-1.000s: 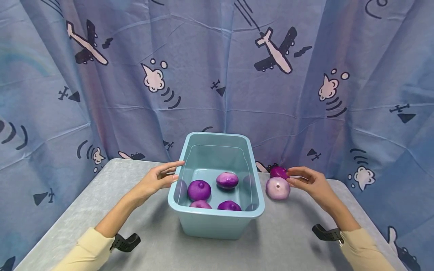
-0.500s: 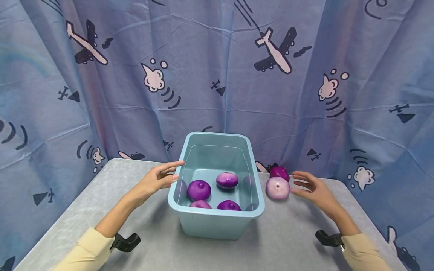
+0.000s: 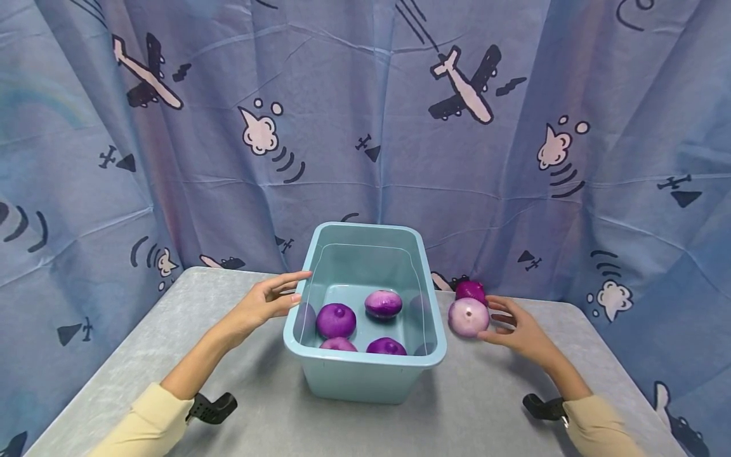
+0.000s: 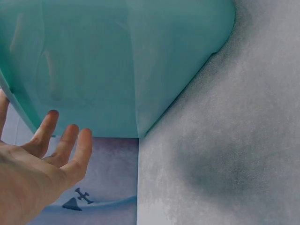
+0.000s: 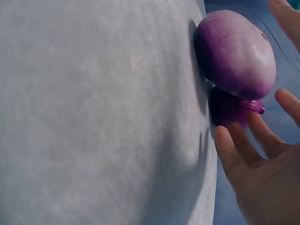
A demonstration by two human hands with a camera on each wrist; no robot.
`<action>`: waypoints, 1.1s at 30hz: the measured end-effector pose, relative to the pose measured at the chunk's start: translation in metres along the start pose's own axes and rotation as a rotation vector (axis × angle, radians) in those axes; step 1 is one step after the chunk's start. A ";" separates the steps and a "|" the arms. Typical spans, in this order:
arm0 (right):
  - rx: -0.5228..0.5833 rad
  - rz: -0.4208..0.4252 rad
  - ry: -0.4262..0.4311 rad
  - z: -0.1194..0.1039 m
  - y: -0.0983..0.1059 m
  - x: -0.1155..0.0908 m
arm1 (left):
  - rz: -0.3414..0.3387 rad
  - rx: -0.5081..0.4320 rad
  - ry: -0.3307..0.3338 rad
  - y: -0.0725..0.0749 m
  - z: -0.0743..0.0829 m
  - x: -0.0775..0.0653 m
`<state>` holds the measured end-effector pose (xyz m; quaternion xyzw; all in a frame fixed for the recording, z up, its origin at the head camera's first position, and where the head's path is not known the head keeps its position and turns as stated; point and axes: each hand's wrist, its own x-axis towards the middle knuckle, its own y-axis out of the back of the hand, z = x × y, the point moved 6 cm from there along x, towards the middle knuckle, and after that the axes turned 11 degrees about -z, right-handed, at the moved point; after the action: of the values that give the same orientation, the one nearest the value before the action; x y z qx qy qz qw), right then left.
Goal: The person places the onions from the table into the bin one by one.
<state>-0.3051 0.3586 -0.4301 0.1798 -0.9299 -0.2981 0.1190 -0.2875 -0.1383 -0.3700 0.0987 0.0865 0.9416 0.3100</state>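
My left hand (image 3: 259, 306) touches the left rim of a light blue plastic bin (image 3: 368, 360), fingers lightly bent along its outside wall. In the left wrist view its fingers (image 4: 83, 152) sit close beside that wall. My right hand (image 3: 521, 330) is spread at the right side of a pale purple onion (image 3: 468, 318) on the table, thumb toward its front and fingers toward its back. Behind this onion, close against it, lies a darker magenta onion (image 3: 471, 291). The right wrist view shows the pale onion (image 5: 236, 54) between spread thumb and fingers, not gripped.
Several purple onions lie in the bin, among them a dark one (image 3: 335, 321) at left and a striped one (image 3: 383, 304) farther back. The grey table (image 3: 245, 393) ends at a blue curtain (image 3: 320, 95) printed with airplanes.
My right hand drew back from the dark magenta onion, then came forward and lower beside the pale onion, spread wider. The left hand and the bin have stayed still.
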 end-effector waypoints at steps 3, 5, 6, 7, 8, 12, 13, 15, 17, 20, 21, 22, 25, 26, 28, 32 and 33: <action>-0.008 0.001 0.001 0.000 -0.004 0.002 | 0.000 0.003 0.002 0.000 0.000 0.000; -0.007 0.001 -0.008 -0.001 -0.006 0.004 | 0.000 0.005 0.001 0.000 0.000 0.000; -0.011 -0.001 -0.010 -0.001 -0.007 0.004 | 0.000 0.003 0.002 0.000 0.000 0.000; -0.012 0.000 -0.013 -0.001 -0.008 0.005 | -0.002 0.003 -0.001 0.000 0.000 0.000; -0.014 -0.001 -0.015 -0.001 -0.008 0.006 | -0.004 0.000 -0.004 0.000 0.000 0.000; -0.002 0.006 0.005 -0.002 -0.011 0.009 | -0.009 -0.007 -0.009 -0.001 0.001 0.000; 0.002 0.010 0.018 -0.003 -0.011 0.010 | -0.010 -0.009 -0.009 -0.001 0.001 0.000; -0.004 0.016 0.040 -0.003 -0.012 0.012 | -0.009 -0.008 -0.008 -0.001 0.001 0.000; -0.018 0.021 0.057 -0.002 -0.012 0.014 | -0.009 -0.008 -0.008 -0.001 0.000 0.000; -0.044 0.028 0.072 -0.001 -0.014 0.017 | -0.006 -0.004 -0.005 -0.001 0.000 0.000; -0.051 0.028 0.076 -0.001 -0.014 0.017 | -0.004 -0.003 -0.004 0.000 0.000 0.000; -0.053 0.029 0.084 -0.001 -0.014 0.018 | -0.003 -0.002 -0.003 0.000 0.000 0.000; -0.055 0.030 0.091 -0.001 -0.015 0.019 | 0.000 0.001 -0.002 0.000 0.000 0.000; -0.057 0.033 0.089 -0.001 -0.016 0.019 | -0.001 0.001 -0.004 0.000 0.000 0.000; -0.059 0.038 0.085 -0.001 -0.016 0.020 | -0.001 0.001 -0.007 0.000 0.000 0.001; -0.073 0.049 0.063 0.000 -0.016 0.021 | -0.005 0.003 -0.011 0.000 -0.001 0.001; -0.072 0.051 0.060 0.001 -0.017 0.021 | -0.005 0.002 -0.010 0.000 -0.002 0.001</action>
<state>-0.3198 0.3381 -0.4383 0.1602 -0.9190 -0.3226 0.1606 -0.2887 -0.1380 -0.3714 0.1038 0.0862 0.9402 0.3128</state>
